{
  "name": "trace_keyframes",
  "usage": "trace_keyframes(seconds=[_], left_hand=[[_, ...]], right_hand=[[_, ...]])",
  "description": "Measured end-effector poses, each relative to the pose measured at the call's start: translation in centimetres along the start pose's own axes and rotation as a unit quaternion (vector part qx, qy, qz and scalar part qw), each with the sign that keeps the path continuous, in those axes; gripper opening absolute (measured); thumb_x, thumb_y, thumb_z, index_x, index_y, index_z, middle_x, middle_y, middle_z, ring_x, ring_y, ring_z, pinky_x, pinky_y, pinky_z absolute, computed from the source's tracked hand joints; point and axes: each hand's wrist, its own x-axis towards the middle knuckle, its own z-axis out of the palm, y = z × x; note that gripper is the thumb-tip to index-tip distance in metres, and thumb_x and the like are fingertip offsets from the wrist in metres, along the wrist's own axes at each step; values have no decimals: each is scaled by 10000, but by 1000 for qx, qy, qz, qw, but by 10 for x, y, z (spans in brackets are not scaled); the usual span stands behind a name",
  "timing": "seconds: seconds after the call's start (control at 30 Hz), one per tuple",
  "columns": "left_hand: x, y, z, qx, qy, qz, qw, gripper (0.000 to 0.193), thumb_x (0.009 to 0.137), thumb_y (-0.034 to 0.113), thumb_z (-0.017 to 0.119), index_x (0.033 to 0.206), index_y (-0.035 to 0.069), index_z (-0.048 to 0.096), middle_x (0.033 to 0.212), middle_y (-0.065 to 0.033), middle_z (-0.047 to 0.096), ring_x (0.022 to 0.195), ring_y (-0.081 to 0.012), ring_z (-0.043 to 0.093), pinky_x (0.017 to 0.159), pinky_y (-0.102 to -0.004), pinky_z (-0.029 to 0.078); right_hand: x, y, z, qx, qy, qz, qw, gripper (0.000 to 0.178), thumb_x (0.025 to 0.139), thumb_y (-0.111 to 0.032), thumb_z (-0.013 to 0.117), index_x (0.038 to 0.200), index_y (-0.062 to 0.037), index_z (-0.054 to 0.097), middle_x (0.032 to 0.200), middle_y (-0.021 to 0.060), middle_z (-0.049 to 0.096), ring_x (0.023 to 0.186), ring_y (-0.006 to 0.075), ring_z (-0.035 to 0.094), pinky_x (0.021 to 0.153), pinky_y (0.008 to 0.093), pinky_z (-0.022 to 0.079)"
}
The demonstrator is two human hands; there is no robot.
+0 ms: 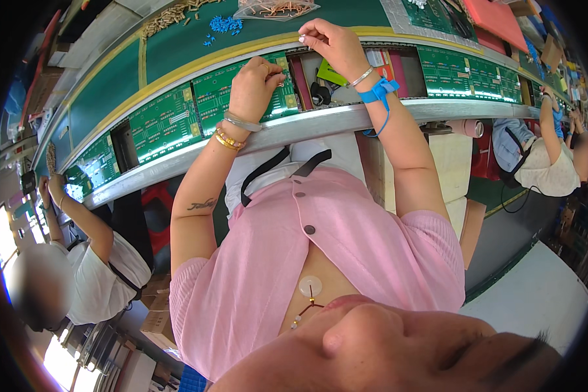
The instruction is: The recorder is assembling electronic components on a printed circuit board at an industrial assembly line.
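Note:
My left hand [253, 87] is closed over a green circuit board [209, 98] that lies in the rail in front of me. Its fingertips are pinched at the board's right part, and whatever they hold is too small to name. Up and to the right, my right hand [336, 47] hangs above the yellow-edged strip of the bench, thumb and forefinger pressed together. What sits in that pinch, if anything, cannot be made out. A blue wrist strap [379, 91] with a cord is round my right wrist. Small blue components [225, 25] lie in a heap beyond my left hand.
Tan components [166, 23] are piled at the back left, beside a clear bag of copper-coloured parts [277, 9]. More circuit boards [444, 72] line the rail [326, 119] on both sides. Co-workers [108, 277] sit left and right. A red-pink tray [496, 23] stands back right.

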Motion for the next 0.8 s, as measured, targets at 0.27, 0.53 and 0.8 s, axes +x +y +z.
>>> trace_keyframes(seconds=[0.27, 0.53, 0.8], left_hand=[[1, -4, 3, 80, 22, 58, 995, 149, 718, 144, 679, 820, 36, 658, 789, -74, 586, 671, -231, 595, 600, -312, 470], [0, -1, 7, 65, 13, 60, 996, 192, 680, 160, 701, 821, 37, 658, 773, -72, 568, 678, -236, 567, 611, -334, 456], [-3, 10, -22, -23, 43, 56, 997, 191, 729, 182, 667, 866, 49, 653, 866, -94, 583, 794, -276, 573, 686, -356, 462]], right_hand=[[-3, 4, 4, 17, -41, -2, 999, 157, 812, -102, 599, 962, -56, 603, 838, 37, 625, 729, 127, 595, 671, 248, 483], [-2, 3, 4, 0, -62, 6, 998, 186, 794, -96, 596, 975, -67, 630, 857, 58, 615, 740, 173, 611, 663, 262, 488], [-17, -18, 11, -75, -92, -21, 993, 151, 803, -123, 600, 936, -58, 629, 835, 74, 623, 683, 202, 589, 620, 286, 470]])
